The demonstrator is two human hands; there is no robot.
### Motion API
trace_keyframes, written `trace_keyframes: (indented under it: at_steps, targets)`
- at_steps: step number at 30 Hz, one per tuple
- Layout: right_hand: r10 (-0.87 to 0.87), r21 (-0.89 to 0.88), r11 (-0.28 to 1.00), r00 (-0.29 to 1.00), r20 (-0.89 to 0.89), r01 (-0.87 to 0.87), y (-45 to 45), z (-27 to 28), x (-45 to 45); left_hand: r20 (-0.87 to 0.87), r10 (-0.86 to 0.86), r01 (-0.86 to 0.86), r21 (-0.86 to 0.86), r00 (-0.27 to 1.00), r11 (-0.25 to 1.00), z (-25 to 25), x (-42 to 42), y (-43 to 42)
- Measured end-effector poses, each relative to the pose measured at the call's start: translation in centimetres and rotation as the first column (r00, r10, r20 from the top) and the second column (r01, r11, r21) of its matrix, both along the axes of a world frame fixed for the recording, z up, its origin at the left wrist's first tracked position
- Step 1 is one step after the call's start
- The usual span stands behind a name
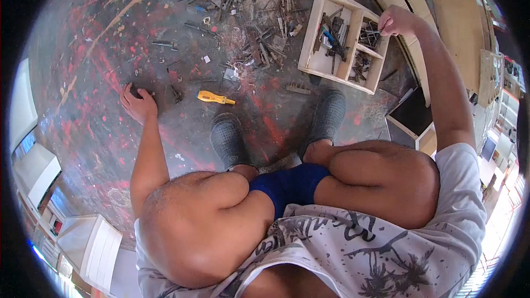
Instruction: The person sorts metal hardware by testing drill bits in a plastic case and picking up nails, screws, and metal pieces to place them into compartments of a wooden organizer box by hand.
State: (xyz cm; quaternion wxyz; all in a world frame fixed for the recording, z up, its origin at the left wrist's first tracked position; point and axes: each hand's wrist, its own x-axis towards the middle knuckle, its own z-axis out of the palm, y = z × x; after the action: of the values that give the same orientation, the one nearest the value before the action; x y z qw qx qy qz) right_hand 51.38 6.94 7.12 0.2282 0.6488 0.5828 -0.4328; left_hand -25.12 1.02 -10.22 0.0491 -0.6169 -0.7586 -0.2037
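My left hand [138, 105] is low at the paint-spotted floor, its thumb and fingers apart around a small dark patch I cannot make out. At the upper right, my right hand [396, 21] is closed in a pinch over the wooden divided box [327, 74]. A thin shiny metal end shows by its fingertips, but what it belongs to is unclear. Beneath that hand, one compartment holds small metal pieces [368, 37]. More small bits [361, 66] lie in the compartment nearer me, and longer tools [333, 36] fill the big left one. A yellow screwdriver handle [212, 97] rests between my hands.
Metal scraps [265, 49] and bits lie strewn on the floor [182, 116] beyond my feet. My dark clogs [328, 113] stand in front of the box. Flattened cardboard [455, 33] and a dark open tray [411, 113] are on the right, white cabinets [88, 243] on the left.
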Motion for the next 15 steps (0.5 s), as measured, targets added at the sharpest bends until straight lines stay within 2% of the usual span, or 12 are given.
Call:
trace_keyframes:
  at_steps: [3, 6, 9, 12, 15]
  targets:
    - [0.153, 0.241, 0.961, 0.987, -0.051, -0.137, -1.0, -3.3, 2.1, -0.003, 0.004, -0.004, -0.007, 1.000, 1.000, 0.3, 0.1, -0.1]
    - [0.298, 0.394, 0.856, 0.942, 0.154, -0.335, -0.7, -3.2, 0.3, -0.026, 0.010, -0.010, -0.012, 1.000, 1.000, 0.3, 0.1, 0.0]
    - [0.361, 0.351, 0.831, 0.899, 0.250, -0.431, 1.9, -2.0, -4.3, -0.032, 0.014, -0.014, -0.014, 0.999, 1.000, 0.5, 0.4, -0.1]
    - [0.370, 0.581, 0.711, 0.913, 0.170, -0.396, 2.1, -0.4, -9.0, -0.025, 0.007, -0.007, -0.004, 1.000, 1.000, 0.6, 0.4, 0.0]
    - [0.372, 0.629, 0.677, 0.915, 0.156, -0.382, 2.6, -1.3, -12.9, 0.000, 0.012, -0.012, -0.017, 1.000, 1.000, 0.5, 0.4, 0.0]
